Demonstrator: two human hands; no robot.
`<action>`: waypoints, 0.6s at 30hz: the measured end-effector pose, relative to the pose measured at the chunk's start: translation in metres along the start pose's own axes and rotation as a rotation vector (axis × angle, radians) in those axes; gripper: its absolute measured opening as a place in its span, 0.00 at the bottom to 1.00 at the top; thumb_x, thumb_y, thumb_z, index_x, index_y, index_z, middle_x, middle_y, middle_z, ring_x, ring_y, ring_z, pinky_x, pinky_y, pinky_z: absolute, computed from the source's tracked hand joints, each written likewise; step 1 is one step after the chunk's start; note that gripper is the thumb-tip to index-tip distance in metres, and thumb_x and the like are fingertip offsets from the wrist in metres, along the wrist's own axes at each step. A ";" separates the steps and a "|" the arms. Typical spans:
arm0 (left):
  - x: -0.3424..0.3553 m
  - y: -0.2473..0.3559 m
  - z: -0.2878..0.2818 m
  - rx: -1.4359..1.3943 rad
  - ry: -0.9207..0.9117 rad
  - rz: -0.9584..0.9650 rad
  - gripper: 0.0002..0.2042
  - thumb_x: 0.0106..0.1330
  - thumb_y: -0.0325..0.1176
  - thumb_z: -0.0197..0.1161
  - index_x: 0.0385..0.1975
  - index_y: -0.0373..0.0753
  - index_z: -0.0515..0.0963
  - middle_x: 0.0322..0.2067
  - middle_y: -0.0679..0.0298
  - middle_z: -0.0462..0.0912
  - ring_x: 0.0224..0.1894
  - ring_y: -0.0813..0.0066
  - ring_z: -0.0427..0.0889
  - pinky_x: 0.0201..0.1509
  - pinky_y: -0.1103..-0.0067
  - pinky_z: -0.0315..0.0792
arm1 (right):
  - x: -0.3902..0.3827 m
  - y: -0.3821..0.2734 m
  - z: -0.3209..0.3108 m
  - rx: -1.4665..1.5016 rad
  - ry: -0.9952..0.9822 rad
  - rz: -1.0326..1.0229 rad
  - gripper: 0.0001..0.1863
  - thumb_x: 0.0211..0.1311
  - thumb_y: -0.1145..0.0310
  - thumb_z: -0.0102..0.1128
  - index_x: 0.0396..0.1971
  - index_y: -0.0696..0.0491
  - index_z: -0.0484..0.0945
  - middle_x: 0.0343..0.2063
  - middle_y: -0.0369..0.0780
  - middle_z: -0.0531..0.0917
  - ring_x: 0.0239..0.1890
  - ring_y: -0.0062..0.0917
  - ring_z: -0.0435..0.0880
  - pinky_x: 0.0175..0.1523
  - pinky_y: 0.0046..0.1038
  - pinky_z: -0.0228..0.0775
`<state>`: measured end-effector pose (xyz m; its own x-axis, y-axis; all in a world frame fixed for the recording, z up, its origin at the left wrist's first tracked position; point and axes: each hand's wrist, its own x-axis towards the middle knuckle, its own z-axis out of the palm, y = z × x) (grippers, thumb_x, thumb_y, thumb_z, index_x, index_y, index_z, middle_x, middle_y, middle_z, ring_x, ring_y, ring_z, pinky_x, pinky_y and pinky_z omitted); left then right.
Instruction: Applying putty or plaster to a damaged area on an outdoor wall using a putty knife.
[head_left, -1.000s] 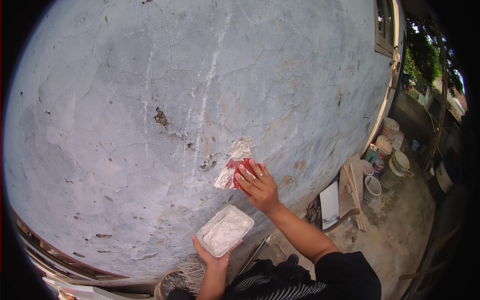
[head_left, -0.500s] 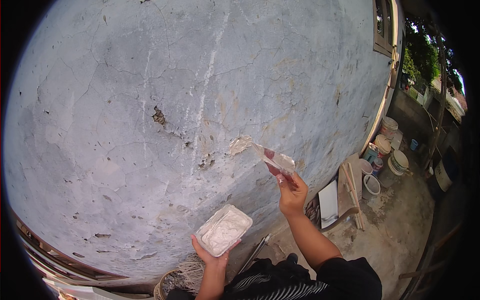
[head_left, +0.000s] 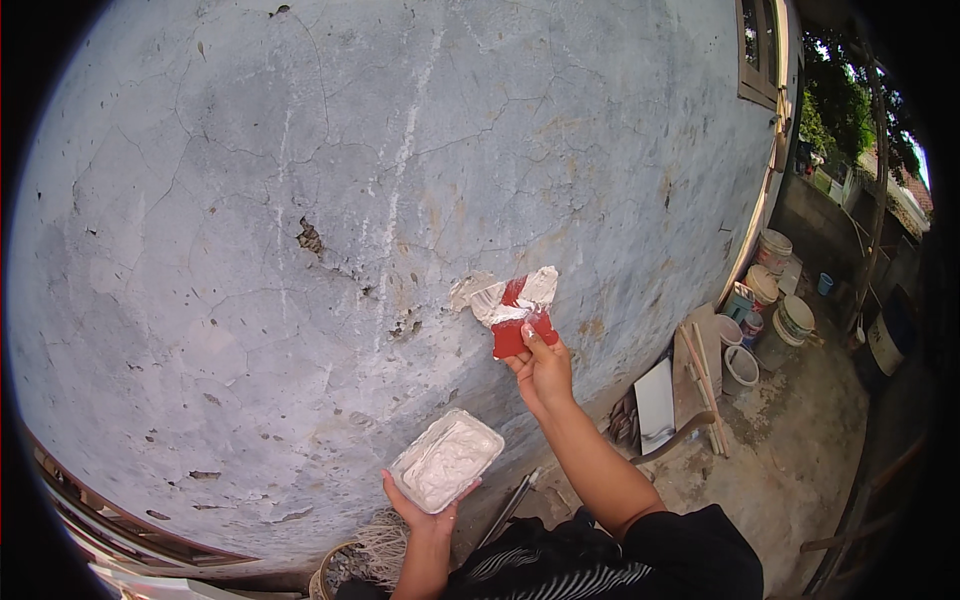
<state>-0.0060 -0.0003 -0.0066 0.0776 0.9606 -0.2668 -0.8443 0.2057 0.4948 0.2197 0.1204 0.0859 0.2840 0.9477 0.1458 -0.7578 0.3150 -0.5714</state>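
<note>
A red putty knife (head_left: 508, 340), its blade smeared with white putty, is gripped in my right hand (head_left: 545, 375), thumb on its near face. The blade lies close against the wall, by a patch of putty (head_left: 470, 290) on the surface; whether its edge touches cannot be told. Lower down, my left hand (head_left: 425, 510) holds a shallow rectangular tub (head_left: 400, 470) from below, fingers around its sides. Thick whitish putty (head_left: 445, 462) fills the tub. The pale blue wall (head_left: 230, 350) is cracked, with chipped holes (head_left: 308, 237) left of the patch.
Several buckets (head_left: 795, 318) stand along the wall's base at right. Nearer are a white board (head_left: 655, 408) and wooden sticks (head_left: 705, 390) leaning there. A container of pale strands (head_left: 385, 548) sits below my left hand. A window (head_left: 760, 50) is at upper right.
My right hand has moved left and turned the putty knife, so its red, putty-smeared face now shows. The tub in my left hand has hardly moved.
</note>
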 end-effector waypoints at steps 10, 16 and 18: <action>0.003 -0.002 -0.001 0.000 -0.023 -0.004 0.50 0.64 0.80 0.39 0.76 0.45 0.62 0.71 0.51 0.71 0.67 0.34 0.74 0.55 0.30 0.72 | -0.017 -0.018 -0.008 -0.005 -0.234 -0.021 0.13 0.76 0.70 0.60 0.55 0.58 0.78 0.48 0.43 0.88 0.46 0.30 0.91 0.49 0.35 0.87; 0.002 -0.003 0.001 0.005 -0.036 -0.008 0.50 0.64 0.80 0.39 0.77 0.45 0.61 0.72 0.50 0.70 0.67 0.33 0.74 0.54 0.30 0.72 | 0.017 -0.021 0.013 -0.316 -0.186 -0.119 0.17 0.73 0.70 0.65 0.57 0.61 0.80 0.47 0.41 0.88 0.44 0.25 0.89 0.48 0.29 0.85; 0.001 -0.002 0.001 0.005 -0.021 0.000 0.50 0.64 0.80 0.38 0.77 0.44 0.61 0.72 0.50 0.70 0.67 0.33 0.74 0.53 0.30 0.73 | 0.027 -0.025 0.000 -0.348 -0.155 -0.166 0.16 0.73 0.70 0.65 0.56 0.62 0.80 0.46 0.41 0.88 0.44 0.24 0.89 0.48 0.28 0.85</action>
<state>-0.0033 0.0008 -0.0068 0.0889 0.9643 -0.2494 -0.8418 0.2066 0.4987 0.2465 0.1378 0.1045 0.2731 0.8906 0.3636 -0.4583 0.4528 -0.7648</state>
